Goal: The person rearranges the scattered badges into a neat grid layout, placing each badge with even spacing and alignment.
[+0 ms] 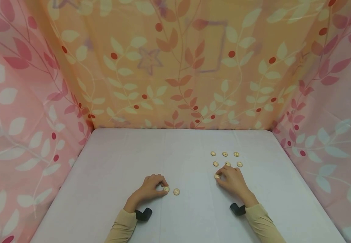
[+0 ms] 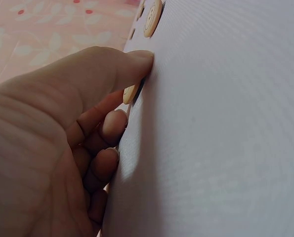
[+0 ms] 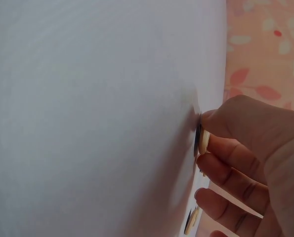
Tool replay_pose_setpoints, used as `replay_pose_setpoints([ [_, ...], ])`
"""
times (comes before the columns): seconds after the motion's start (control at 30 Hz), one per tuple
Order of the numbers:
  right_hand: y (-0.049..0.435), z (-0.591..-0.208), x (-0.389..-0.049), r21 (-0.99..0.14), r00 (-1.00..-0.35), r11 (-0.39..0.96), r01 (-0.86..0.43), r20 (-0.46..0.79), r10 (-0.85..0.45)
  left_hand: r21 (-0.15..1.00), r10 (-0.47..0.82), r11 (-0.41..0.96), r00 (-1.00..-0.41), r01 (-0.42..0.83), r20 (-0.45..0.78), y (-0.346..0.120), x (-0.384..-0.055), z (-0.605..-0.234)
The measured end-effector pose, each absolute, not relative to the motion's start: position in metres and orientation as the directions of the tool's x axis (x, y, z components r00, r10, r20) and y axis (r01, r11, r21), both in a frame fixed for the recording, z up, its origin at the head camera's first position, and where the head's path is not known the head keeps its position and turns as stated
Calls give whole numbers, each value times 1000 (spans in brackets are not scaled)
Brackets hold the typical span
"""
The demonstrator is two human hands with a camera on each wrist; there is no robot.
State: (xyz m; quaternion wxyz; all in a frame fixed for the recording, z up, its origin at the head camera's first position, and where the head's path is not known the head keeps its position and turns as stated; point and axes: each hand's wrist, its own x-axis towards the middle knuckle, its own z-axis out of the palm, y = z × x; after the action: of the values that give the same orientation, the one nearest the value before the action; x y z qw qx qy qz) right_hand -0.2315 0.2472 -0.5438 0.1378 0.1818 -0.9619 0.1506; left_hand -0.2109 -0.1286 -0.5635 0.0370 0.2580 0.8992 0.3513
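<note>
My left hand point(image 1: 150, 187) pinches a round, pale wooden button point(image 1: 166, 189) between thumb and index finger, down at the tabletop. In the left wrist view the thumb partly covers that button point(image 2: 130, 94). Just right of it lies a second button point(image 1: 176, 191), untouched. On the right, my right hand point(image 1: 234, 180) holds another wooden button point(image 1: 217, 176) by its edges. The right wrist view shows this button point(image 3: 204, 140) between thumb and fingers, close to the cloth. Beyond that hand are two rows of three buttons, including a back-row button point(image 1: 225, 154) and a front-row button point(image 1: 239, 164).
A white cloth covers the table point(image 1: 117, 155). Patterned orange fabric point(image 1: 178, 84) hangs behind it, with pink fabric along both sides. A black wrist device point(image 1: 144, 214) is on the left wrist, and a similar device point(image 1: 238, 209) on the right.
</note>
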Motion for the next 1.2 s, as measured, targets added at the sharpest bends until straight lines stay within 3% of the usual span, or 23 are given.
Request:
replay_pose_setpoints([
  [0.7, 252, -540, -227, -241, -891, 889, -389, 343, -297, 639, 492, 629, -863, 443, 115, -128, -212, -564],
  [1.2, 212, -540, -229, -244, -829, 816, -524, 366, -423, 647, 499, 612, -857, 454, 129, -129, -211, -563],
])
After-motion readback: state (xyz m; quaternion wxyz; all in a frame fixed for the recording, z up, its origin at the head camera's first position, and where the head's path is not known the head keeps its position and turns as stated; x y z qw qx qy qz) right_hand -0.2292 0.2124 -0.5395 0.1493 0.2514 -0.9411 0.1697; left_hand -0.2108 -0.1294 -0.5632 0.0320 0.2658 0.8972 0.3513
